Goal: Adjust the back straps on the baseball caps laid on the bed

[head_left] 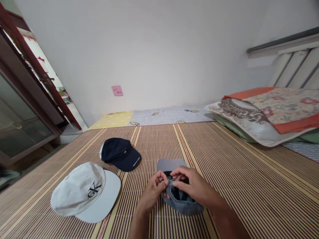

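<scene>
Faced a broad white wall (154, 49) across the far side, above a striped mat (239, 172) spread over the near and middle scene. Saw at far left a dark red door frame (57, 96), and at far right a pale cushion (264, 136) partly covered by an orange-edged floral cloth (281, 103). Saw also a strip of checked sheet (169, 115) between mat and wall. Found a white cap (77, 192) on the mat at near left, with dark lettering on the front, and just beyond it a navy cap (116, 149) with white lettering on the brim. Held a blue-grey cap (185, 207) at near centre, right of both others, with its opening turned up and its grey brim (169, 163) toward the far side. Pinched its rim with the left hand (153, 191), pressing thumb and fingertips together on it. Had the right hand (194, 184) at the same rim; could not tell, with fingers overlapping the cap, whether clamped on it or only touching. Noted, on the wall left of centre, a small pink note (117, 90) with dark writing.
</scene>
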Motion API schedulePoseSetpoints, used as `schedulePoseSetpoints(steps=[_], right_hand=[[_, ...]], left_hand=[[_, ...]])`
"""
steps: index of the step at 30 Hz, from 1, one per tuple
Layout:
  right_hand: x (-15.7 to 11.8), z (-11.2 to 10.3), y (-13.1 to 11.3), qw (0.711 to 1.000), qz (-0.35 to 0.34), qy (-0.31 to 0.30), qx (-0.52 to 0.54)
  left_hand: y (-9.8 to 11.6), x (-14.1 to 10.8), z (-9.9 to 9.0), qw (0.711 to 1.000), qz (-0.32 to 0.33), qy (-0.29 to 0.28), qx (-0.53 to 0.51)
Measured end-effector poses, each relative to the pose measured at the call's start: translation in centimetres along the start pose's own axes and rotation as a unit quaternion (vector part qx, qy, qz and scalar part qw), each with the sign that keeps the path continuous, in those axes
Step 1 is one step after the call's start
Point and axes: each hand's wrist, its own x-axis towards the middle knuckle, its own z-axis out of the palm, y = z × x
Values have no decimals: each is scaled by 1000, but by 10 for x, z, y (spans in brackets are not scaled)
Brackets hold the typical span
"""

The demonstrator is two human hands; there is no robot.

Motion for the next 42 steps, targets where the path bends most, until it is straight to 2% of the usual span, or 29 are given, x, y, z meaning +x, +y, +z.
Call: schedulePoseSetpoints(steps=[5, 8, 14, 21, 27, 33, 38, 42], right_hand=[[3, 10, -4, 999, 2, -20, -40], [5, 7, 0, 1000, 4, -19, -4], [7, 3, 11, 995, -33, -10, 93], [11, 2, 22, 991, -16, -16, 135], [9, 0, 16, 985, 11, -40, 170], [6, -2, 15, 974, 17, -42, 222], [2, -5, 14, 959, 10, -51, 280], [2, -4, 9, 964, -9, -45, 260]], left_hand=[[2, 0, 0, 1000, 2, 0, -7], [3, -1, 1, 1000, -3, -9, -30], [1, -1, 3, 996, 1, -35, -81], [-3, -1, 6, 996, -22, -52, -73], [-6, -1, 7, 996, -60, -51, -40], [-9, 1, 16, 993, -51, -29, -103], [-4, 2, 24, 989, -45, -45, -134], [-2, 0, 24, 988, -48, -64, -133]])
